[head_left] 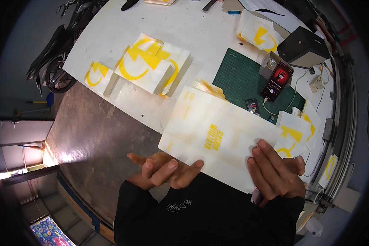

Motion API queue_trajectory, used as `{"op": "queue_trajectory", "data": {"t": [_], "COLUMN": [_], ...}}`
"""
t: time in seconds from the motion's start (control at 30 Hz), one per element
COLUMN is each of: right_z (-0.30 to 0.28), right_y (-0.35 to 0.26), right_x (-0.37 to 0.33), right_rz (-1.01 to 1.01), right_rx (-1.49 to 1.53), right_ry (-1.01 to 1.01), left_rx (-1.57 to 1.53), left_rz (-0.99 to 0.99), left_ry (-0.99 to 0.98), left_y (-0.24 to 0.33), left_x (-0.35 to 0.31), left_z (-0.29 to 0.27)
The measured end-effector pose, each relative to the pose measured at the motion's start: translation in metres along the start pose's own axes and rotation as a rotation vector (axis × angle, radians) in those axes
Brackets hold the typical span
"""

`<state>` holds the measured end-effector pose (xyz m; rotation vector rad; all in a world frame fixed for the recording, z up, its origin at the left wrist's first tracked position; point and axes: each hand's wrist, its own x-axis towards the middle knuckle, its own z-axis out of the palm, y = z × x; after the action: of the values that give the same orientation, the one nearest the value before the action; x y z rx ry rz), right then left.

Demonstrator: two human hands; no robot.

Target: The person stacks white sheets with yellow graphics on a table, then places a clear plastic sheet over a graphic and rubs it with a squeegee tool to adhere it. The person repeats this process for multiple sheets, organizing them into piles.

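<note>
so the white paper piece [217, 141] overlaps the table's [96, 43] near edge, left hand [168, 169] loosely spread with a fingertip at its border and roomy floor [92, 129] alongside, right hand's [278, 174] fingertips on its face, can't tell if pinching

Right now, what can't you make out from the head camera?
All in the head view:
White printed piece, underside: faces away.
Any grip beneath by the left hand or right hand: hidden by the piece.
Green mat, in part: covered by the phone and the piece.
Motorbike, upper end: cut off by the top edge.
</note>
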<state>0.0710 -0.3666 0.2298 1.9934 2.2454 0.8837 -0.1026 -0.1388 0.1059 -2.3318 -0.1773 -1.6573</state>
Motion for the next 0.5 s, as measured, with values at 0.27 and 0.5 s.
{"op": "queue_trajectory", "data": {"t": [0.27, 0.5], "right_z": [-0.005, 0.002], "right_y": [0.005, 0.007], "right_x": [0.003, 0.009], "right_rz": [-0.030, 0.060], "right_rx": [-0.011, 0.053], "right_ry": [-0.040, -0.005], "left_rx": [-0.127, -0.450], "left_rz": [0.007, 0.024], "left_ry": [0.016, -0.379], "left_y": [-0.002, -0.011], "left_x": [-0.002, 0.023], "left_z": [0.006, 0.000]}}
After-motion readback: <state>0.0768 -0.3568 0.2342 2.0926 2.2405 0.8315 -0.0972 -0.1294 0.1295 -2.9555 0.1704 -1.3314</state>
